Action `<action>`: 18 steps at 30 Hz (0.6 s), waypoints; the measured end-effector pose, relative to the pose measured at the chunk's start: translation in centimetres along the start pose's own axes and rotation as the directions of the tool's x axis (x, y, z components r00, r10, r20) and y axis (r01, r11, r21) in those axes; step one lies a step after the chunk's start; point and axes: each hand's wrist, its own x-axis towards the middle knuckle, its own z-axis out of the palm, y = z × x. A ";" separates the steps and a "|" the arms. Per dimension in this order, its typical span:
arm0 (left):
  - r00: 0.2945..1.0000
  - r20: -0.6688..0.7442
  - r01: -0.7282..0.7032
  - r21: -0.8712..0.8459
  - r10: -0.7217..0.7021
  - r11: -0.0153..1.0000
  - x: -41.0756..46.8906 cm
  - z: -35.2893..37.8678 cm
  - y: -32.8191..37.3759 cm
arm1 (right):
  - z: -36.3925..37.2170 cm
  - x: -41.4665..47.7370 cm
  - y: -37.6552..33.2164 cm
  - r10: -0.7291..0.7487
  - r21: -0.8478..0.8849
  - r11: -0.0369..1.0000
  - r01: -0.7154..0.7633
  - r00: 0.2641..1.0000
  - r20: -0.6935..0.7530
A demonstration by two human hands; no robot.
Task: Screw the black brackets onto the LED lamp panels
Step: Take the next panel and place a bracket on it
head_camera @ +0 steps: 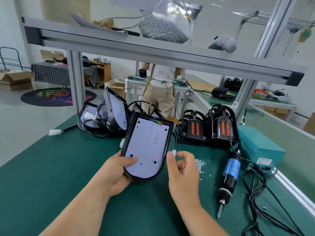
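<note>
The left hand (117, 174) grips the round bottom end of the lamp panel (146, 143). Its thumb presses flat on the face and its fingers curl under. The right hand (183, 169) is blurry, but its curled finger and thumb seem to pinch the white plug (173, 152) on the panel's wire.

A hard tug could pull the wire loose. The tilted panel could also slip and bang on the green table (51, 167).

The panel is a white board in a black frame, dotted with tiny red and yellow lights. The black brackets (192, 126) stand behind it. The screws (200, 163) and the screwdriver (229, 178) lie to its right.
</note>
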 end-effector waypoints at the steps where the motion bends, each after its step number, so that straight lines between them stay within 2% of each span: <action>1: 1.000 0.019 -0.001 0.004 0.001 1.000 -0.2 0.3 -0.2 | 0.1 0.2 0.1 0.042 0.022 0.999 -0.043 0.998 0.038; 4: 0.996 0.090 0.004 0.053 -0.009 0.999 -1.0 1.4 -1.0 | 0.5 0.4 0.8 0.079 0.104 0.990 -0.094 0.987 0.141; 7: 0.991 0.131 -0.007 0.201 -0.020 0.980 -1.7 2.1 -0.4 | 0.4 0.5 1.2 0.092 0.141 0.983 -0.115 0.983 0.159; 9: 0.997 0.069 -0.033 0.221 0.018 0.975 -1.6 1.9 0.8 | 0.2 0.7 1.3 0.096 0.161 0.978 -0.133 0.971 0.218; 13: 0.997 -0.076 -0.020 0.182 0.034 0.983 -1.2 1.3 2.5 | 0.1 0.5 1.4 0.066 0.073 0.992 -0.103 0.916 0.396; 18: 0.980 -0.188 -0.022 0.239 0.069 0.971 -1.1 1.5 2.3 | -0.1 0.6 1.6 0.079 0.016 0.995 -0.094 0.902 0.425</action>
